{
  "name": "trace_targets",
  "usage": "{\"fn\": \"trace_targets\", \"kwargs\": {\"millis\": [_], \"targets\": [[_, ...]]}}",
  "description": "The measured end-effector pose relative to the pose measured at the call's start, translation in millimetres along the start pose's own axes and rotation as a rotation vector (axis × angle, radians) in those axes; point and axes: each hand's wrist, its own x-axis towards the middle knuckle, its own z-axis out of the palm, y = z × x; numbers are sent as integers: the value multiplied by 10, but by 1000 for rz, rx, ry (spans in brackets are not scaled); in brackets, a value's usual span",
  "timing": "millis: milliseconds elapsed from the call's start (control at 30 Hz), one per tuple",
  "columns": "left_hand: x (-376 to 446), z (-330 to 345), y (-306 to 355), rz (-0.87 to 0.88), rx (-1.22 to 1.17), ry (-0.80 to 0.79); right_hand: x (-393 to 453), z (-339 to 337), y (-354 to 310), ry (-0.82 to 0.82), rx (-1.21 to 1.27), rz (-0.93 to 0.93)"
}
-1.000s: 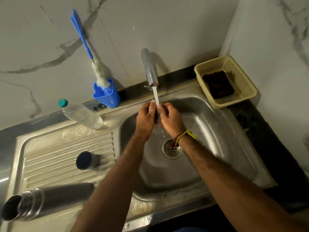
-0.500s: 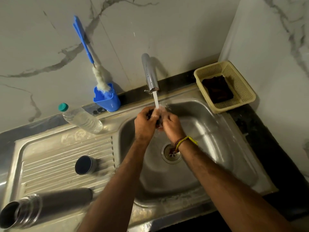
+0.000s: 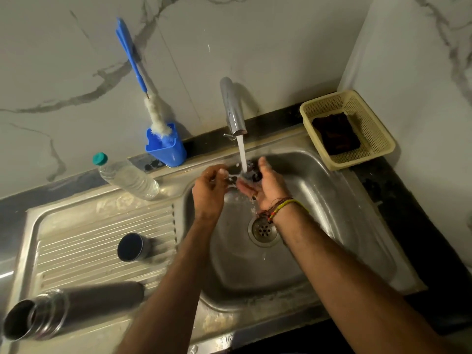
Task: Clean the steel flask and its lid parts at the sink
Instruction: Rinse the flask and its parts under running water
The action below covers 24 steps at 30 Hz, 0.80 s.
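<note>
The steel flask (image 3: 84,309) lies on its side on the drainboard at the lower left, its open mouth toward the left edge. A steel cup lid (image 3: 132,247) lies on its side on the ribs above it. Over the sink basin (image 3: 332,226), water from the tap (image 3: 233,111) pours onto a small dark lid part (image 3: 252,175). My right hand (image 3: 268,187) holds that part between raised thumb and cupped fingers. My left hand (image 3: 208,191) has curled fingers pinching at its left edge. Splashing water blurs the part.
A clear plastic bottle (image 3: 127,178) with a green cap lies behind the drainboard. A blue holder (image 3: 167,149) with a bottle brush (image 3: 135,62) stands against the wall. A yellow basket (image 3: 373,134) holding a dark scrubber (image 3: 334,134) sits at the back right.
My hands have drawn slightly apart under the stream; the right palm has turned up and opened more. The flask and cup lid have not moved.
</note>
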Motion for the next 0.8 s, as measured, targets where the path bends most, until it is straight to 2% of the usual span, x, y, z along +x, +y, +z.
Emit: {"fn": "trace_targets", "kwargs": {"millis": [167,233,300,433,533,633,733,800], "targets": [[-148,-128,-200,45,194,115,-12,59,137,61,-249,-269],[-272,-137,-229,81,220,129,30,6,170,172,-579,-549],[-387,-135,-267,104,226,113,21,-57,232,138,-841,-698],[-549,-108,-353,84,225,118,-26,-108,243,191,-769,-760],[-627,-123,-363,85,238,131,-26,-86,274,68,-845,-827],[-689,-143,-377,99,263,138,-59,-74,291,144,-743,-782],[-748,-177,-327,117,220,119,-102,-74,273,99,-793,-746],[-774,-188,-299,120,204,118,-166,-50,263,119,-740,-629]]}}
